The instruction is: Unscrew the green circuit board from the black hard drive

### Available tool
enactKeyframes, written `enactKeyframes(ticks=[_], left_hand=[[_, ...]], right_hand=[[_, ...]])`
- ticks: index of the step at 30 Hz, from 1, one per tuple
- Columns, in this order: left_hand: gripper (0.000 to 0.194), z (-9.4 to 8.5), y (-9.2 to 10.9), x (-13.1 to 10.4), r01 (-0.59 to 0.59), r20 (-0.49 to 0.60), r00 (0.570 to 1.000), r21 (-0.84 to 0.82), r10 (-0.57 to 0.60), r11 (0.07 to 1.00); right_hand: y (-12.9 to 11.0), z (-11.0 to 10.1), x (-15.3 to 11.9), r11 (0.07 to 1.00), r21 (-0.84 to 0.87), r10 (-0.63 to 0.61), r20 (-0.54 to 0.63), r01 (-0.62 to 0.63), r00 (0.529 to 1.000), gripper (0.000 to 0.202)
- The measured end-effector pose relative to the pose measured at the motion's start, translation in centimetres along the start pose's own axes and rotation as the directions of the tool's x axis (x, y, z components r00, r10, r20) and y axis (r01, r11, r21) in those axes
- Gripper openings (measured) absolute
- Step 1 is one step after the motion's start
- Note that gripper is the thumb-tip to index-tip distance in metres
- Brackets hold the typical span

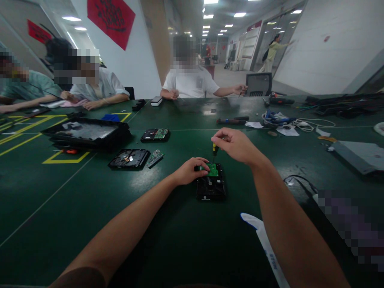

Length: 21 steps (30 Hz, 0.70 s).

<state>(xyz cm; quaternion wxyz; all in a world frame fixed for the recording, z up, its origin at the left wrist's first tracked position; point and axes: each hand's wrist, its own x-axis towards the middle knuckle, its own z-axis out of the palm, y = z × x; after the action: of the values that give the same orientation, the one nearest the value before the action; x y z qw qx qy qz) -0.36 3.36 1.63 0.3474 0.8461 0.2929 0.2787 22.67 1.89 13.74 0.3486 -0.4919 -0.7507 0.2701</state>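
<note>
A black hard drive (211,188) lies on the green table in front of me, its green circuit board (213,171) facing up at the far end. My left hand (192,171) grips the drive's left side, thumb and fingers bent over the board. Above that same end, my right hand (232,144) is closed around a small screwdriver (215,149) with a yellow and black handle. The screwdriver stands nearly upright, its shaft pointing down at the board. Whether its tip sits in a screw is too small to tell.
To the left lie another hard drive (129,159), a loose circuit board (155,158), a third drive (155,135) and a stacked black tray (90,130). A white strip (264,240) is by my right forearm. Cables (279,119) lie farther right. People sit across the table.
</note>
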Motion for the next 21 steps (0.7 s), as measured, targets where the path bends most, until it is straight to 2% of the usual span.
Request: enactKeyframes(ticks=[4,9,12,14,18,21], left_hand=[[0.013,0.01,0.05,-0.01,-0.008,-0.001,1.0,0.002,0.008,1.0],[0.012,0.02,0.06,-0.01,-0.028,-0.006,1.0,-0.007,0.028,1.0],[0.013,0.01,0.09,-0.01,-0.018,-0.001,1.0,-0.002,0.018,1.0],[0.012,-0.02,0.1,-0.02,-0.008,0.0,1.0,0.0,0.008,1.0],[0.013,-0.07,0.08,-0.05,-0.003,0.002,1.0,0.003,0.003,1.0],[0.013,-0.07,0.06,-0.03,-0.006,0.004,1.0,0.005,0.006,1.0]], right_hand=[[-0.43,-0.14,-0.2,0.998,-0.024,0.06,-0.026,-0.061,0.998,0.022],[-0.71,0.12,-0.3,0.994,0.101,0.024,0.082,-0.032,0.996,0.03],[-0.53,0.26,-0.17,0.989,0.144,0.015,0.11,-0.031,0.994,0.033],[-0.37,0.2,-0.06,0.995,0.099,0.013,0.09,-0.022,0.996,0.032],[-0.15,-0.06,0.04,0.998,-0.052,0.042,-0.024,-0.043,0.999,0.03],[-0.16,-0.07,-0.04,0.994,-0.037,0.1,-0.064,-0.102,0.993,0.028]])
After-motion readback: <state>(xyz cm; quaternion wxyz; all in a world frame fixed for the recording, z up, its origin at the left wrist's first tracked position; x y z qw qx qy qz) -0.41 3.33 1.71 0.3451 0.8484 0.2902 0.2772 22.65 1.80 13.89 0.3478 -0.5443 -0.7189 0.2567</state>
